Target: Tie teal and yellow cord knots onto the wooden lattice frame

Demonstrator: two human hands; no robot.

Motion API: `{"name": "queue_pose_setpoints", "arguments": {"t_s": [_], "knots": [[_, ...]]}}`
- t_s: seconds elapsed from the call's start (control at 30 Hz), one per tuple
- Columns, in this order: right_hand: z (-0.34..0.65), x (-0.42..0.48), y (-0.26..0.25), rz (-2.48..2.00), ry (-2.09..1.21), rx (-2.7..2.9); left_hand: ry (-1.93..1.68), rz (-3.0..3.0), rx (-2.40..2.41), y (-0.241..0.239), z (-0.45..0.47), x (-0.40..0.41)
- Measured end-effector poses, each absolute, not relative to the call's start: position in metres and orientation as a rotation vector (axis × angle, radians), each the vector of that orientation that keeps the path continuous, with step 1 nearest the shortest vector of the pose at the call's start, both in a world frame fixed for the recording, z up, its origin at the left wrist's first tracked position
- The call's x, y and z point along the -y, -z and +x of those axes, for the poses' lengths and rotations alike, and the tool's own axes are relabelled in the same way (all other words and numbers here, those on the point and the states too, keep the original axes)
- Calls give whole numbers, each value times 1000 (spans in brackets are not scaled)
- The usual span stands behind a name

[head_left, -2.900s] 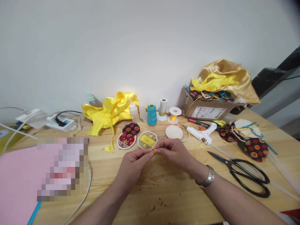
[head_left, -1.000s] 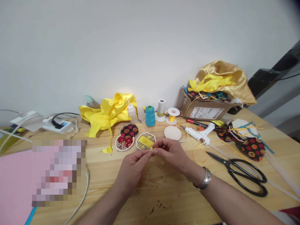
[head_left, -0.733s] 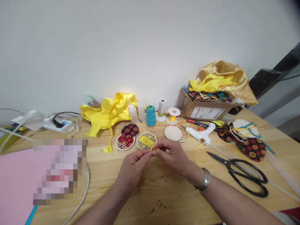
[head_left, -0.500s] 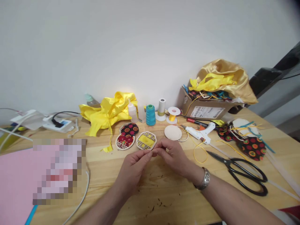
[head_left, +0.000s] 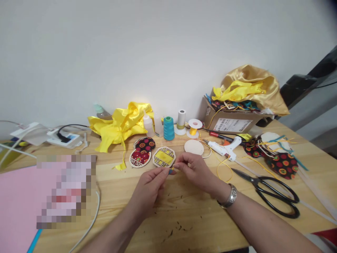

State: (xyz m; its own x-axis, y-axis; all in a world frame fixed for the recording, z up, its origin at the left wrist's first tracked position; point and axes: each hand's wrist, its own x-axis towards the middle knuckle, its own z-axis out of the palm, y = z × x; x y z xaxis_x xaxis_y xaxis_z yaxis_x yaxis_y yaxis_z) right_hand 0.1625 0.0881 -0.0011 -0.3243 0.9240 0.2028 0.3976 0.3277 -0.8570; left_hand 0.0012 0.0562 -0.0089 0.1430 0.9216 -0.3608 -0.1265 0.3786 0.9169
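Note:
My left hand (head_left: pixel 152 184) is closed in a pinch on a tiny blue and yellow piece (head_left: pixel 171 171), too small to name, perhaps thread or cord. Close to its right side, my right hand (head_left: pixel 193 170) is also pinched, its fingertips at the yellow end of that piece; what lies between them is mostly hidden. Just beyond the fingertips lies a wooden lattice frame (head_left: pixel 164 157) backed with yellow fabric. To its left is a gourd-shaped wooden piece (head_left: pixel 142 153) covered in dark and red patterned fabric. A pale wooden disc (head_left: pixel 194 148) lies beyond my right hand.
Black scissors (head_left: pixel 265 189) and a white glue gun (head_left: pixel 225 147) lie to the right. Teal thread (head_left: pixel 169 129), a yellow cord spool (head_left: pixel 194 128) and yellow satin (head_left: pixel 121 123) stand along the back. A cardboard box (head_left: pixel 231 121) holds fabric. At left are a power strip (head_left: pixel 64 139) and pink sheet (head_left: pixel 23 196).
My fingertips have moved slightly apart, and the small blue and yellow piece now shows between them. The things on the table have stayed in place.

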Motion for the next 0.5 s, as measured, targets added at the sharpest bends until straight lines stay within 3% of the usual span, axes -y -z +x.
{"name": "queue_pose_setpoints", "arguments": {"t_s": [0.5], "knots": [[162, -86, -3, -1112, -913, 1795, -884, 892, -1126, 10, 0, -56]]}}
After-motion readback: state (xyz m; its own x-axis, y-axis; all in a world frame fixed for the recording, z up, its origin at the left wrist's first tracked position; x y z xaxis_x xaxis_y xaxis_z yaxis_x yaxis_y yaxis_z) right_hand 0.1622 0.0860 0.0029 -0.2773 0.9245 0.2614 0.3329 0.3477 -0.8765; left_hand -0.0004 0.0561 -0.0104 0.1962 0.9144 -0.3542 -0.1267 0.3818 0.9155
